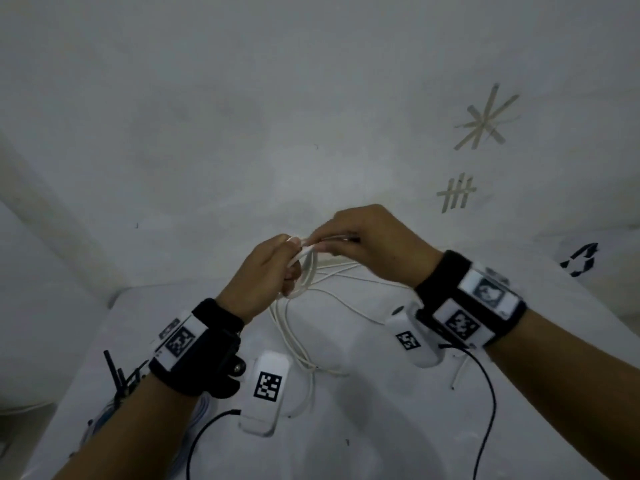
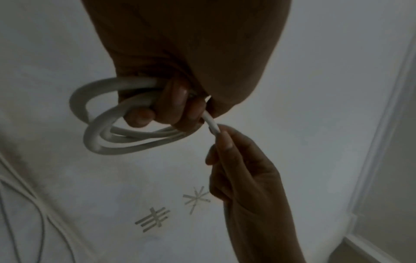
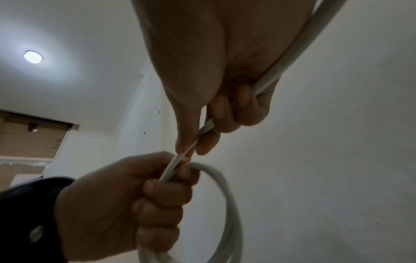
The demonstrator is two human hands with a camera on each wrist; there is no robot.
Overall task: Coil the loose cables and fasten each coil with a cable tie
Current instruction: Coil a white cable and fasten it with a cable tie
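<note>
- Coiling is the step in hand: a white cable (image 1: 306, 271) is partly gathered into a small coil (image 2: 108, 124) of a few loops, held up above the table (image 1: 363, 427).
- Left hand (image 1: 263, 275) is closed in a fist round the gathered side of the coil, its fingers (image 2: 157, 106) curled over the strands.
- Right hand (image 1: 374, 244) pinches the free run of cable between thumb and fingertips just beside the left fist; the other fingers curl round the cable as it passes back through the palm.
- Next move, as I judge it, is to lay another loop into the left fist, feeding slack through the right pinch without letting the earlier loops spring apart.
- Cable looks smooth, round and fairly stiff; the loops hold an open oval and do not lie quite flush.
- Rest of the cable trails down from the hands to the table in loose strands (image 1: 301, 344), so much is left to wind.
- Black ties (image 1: 116, 375), as they seem, lie at the table's left edge, untouched.
- Tape marks (image 1: 485, 119) are stuck on the wall beyond.
</note>
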